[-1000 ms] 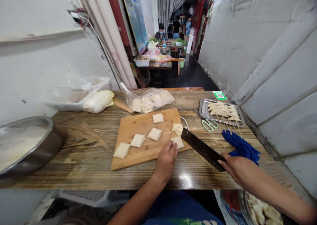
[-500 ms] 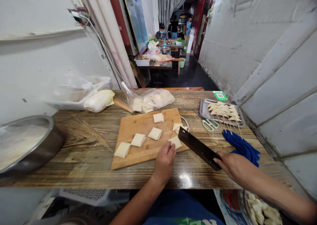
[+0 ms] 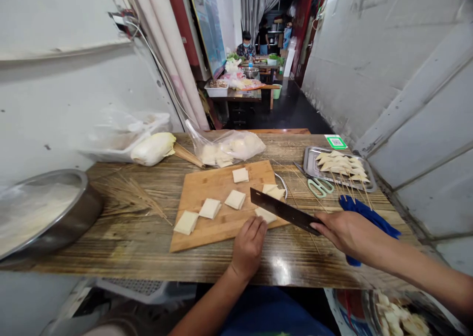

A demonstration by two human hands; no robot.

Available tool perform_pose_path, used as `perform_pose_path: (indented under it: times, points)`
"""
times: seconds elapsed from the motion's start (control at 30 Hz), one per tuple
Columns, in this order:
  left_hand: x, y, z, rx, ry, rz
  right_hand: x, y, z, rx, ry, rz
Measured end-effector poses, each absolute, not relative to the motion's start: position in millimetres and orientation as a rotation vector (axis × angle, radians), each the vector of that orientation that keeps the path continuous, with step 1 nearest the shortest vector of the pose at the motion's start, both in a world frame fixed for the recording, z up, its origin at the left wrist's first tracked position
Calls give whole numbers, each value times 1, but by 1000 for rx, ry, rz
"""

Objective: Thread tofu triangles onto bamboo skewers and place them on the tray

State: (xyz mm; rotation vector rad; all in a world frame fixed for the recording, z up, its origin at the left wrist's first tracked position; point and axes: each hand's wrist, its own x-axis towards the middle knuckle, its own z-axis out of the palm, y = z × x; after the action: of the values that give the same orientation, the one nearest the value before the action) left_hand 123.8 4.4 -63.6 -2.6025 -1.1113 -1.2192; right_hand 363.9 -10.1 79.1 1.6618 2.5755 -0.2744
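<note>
My right hand [image 3: 342, 230] is wrapped round the handle of a dark cleaver [image 3: 284, 211]. Its blade slants across the right side of a wooden cutting board [image 3: 212, 238], over a pale square stack of what look like tofu sheets [image 3: 266, 215]. At that stack's near edge, my left hand [image 3: 249, 247] holds it with bent fingers pressed together. Cut pale pieces [image 3: 273, 191] lie just beyond the blade. Other square stacks, such as one pale stack [image 3: 235, 199], sit across the board. The blade hides part of the stack beneath it.
Green-handled scissors [image 3: 320, 187] and a metal tray [image 3: 310, 166] of skewered pieces are at right, near a blue glove [image 3: 369, 218]. Thin skewers [image 3: 129, 195] and a large metal bowl [image 3: 90, 205] lie left. Behind the board are a plastic bag [image 3: 236, 146] and a cabbage [image 3: 153, 150].
The cleaver has moved left, its blade now over the near stack. My left hand stays at that stack, its fingers drawn slightly back. The whole view has shifted a little.
</note>
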Motion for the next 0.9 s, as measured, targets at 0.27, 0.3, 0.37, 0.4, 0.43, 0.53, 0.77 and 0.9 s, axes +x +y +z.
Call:
perform_pose_path:
  times: [0.27, 0.3, 0.37, 0.4, 0.43, 0.53, 0.77, 0.9]
  points:
    - [128, 5, -59, -2567, -1146, -1240, 364, -7, 82, 1638, 2573, -310]
    - [128, 5, -58, -2566, -1147, -1246, 364, -7, 82, 1637, 2566, -307]
    - [128, 5, -58, -2571, -1157, -1248, 365, -5, 81, 1631, 2569, -298]
    - [128, 5, -58, -2573, -1160, -1247, 366, -5, 81, 1628, 2575, -290]
    - [128, 5, -58, -2574, -1159, -1247, 366, -5, 81, 1624, 2581, -283]
    - [128, 5, -59, -2579, -1147, -1246, 366, -4, 82, 1604, 2580, -254]
    - [127, 5, -60, -2581, -1174, -1219, 362, -2, 91, 1544, 2501, -161]
    - [128, 5, -60, -2578, -1171, -1228, 360, 1, 95, 1528, 2494, -149]
